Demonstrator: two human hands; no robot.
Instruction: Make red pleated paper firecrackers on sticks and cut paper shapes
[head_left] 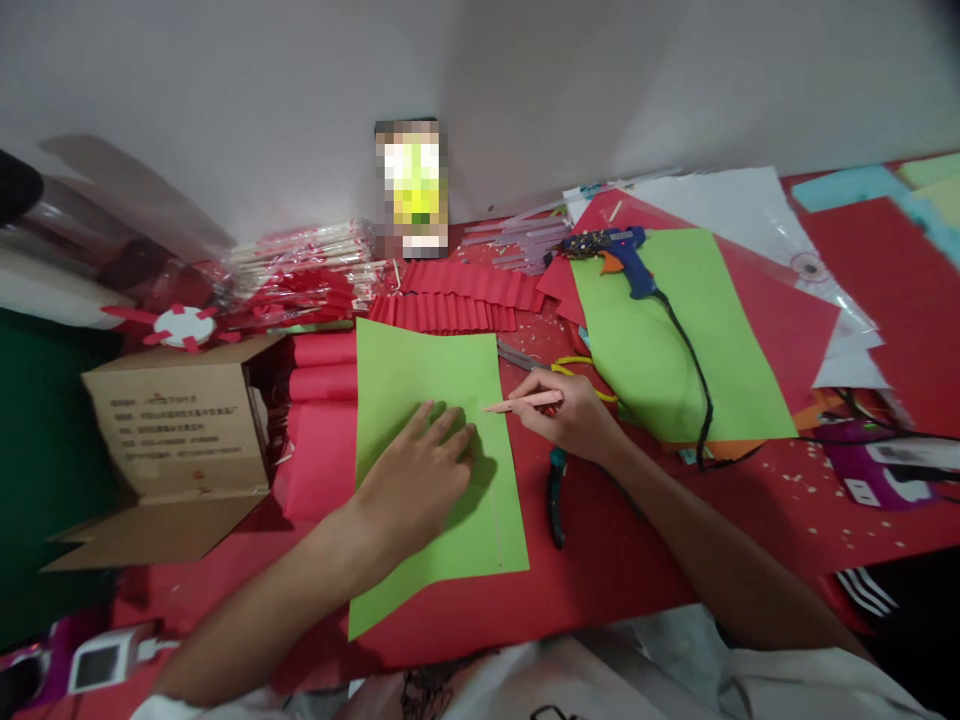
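Note:
A sheet of light green paper [427,370] lies on the red table, its lower left corner bent. My left hand [420,470] rests palm down on it, fingers spread. At the sheet's right edge, my right hand [566,410] is closed round a pale pink pencil [517,402], whose tip points left over the paper. A faint line runs along the sheet's lower right side. Just behind my right hand, partly hidden by it, is a tool with yellow handles [574,361]. Pliers with dark teal handles [555,500] lie just below that hand.
A cardboard box [172,430] stands at left beside folded red paper [322,460]. Pleated red strips [450,312] and a propped phone [412,190] are behind. At right, a blue glue gun [634,265] and its cord lie over another green sheet [675,340].

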